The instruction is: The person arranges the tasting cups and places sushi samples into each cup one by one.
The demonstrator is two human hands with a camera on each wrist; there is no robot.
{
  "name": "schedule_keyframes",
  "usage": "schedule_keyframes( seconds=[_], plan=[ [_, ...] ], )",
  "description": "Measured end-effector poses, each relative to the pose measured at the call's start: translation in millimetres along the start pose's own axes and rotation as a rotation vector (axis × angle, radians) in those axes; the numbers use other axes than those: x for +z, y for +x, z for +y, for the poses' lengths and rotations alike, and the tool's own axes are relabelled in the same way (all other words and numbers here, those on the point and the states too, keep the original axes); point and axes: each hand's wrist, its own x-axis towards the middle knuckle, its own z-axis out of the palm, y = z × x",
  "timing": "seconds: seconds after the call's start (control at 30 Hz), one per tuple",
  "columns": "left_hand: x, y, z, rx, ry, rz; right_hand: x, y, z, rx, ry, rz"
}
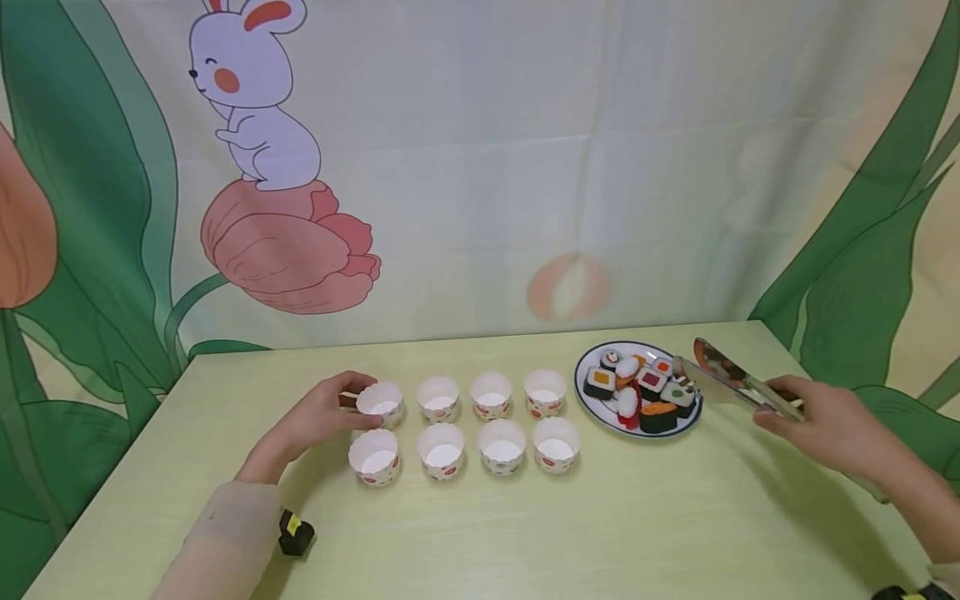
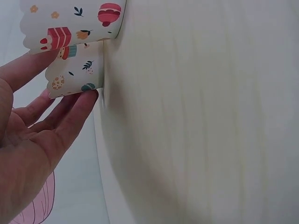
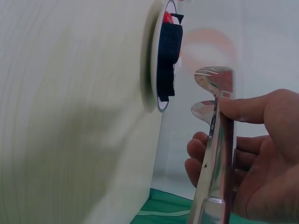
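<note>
My left hand (image 1: 327,410) holds the back-left paper baking cup (image 1: 381,406), with the thumb at its near side and the fingers round its far side. In the left wrist view this cup (image 2: 77,72) shows printed sweets and leaves, partly hidden behind the front-left cup (image 2: 77,23). My right hand (image 1: 832,423) grips metal serving tongs (image 1: 742,383) between thumb and fingers, to the right of the plate. The right wrist view shows the tongs' (image 3: 219,154) fork-shaped and spoon-shaped ends apart, with nothing between them. Sushi pieces (image 1: 651,381) crowd the blue-rimmed white plate (image 1: 592,410).
Several more white paper cups (image 1: 501,446) stand upright in two rows in the middle of the pale table (image 1: 480,542). A printed cloth (image 1: 465,208) with a rabbit and tulips hangs behind the table's far edge.
</note>
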Motion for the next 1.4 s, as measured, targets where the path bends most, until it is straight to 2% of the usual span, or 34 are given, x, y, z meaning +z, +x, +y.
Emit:
schedule_keyframes(
  seconds=[0.53, 0.97, 1.4],
  plan=[
    [-0.7, 0.6, -1.4, 0.001, -0.003, -0.005, 3, -4.5, -14, -0.075, 0.053, -0.054],
    [-0.8, 1.3, -2.3, 0.009, -0.016, -0.007, 6, -5.5, -22, -0.138, 0.037, -0.081],
    [-1.9, 0.3, -2.6, -0.001, 0.005, -0.003, 12, -3.0, -21, -0.152, 0.010, -0.089]
  ],
)
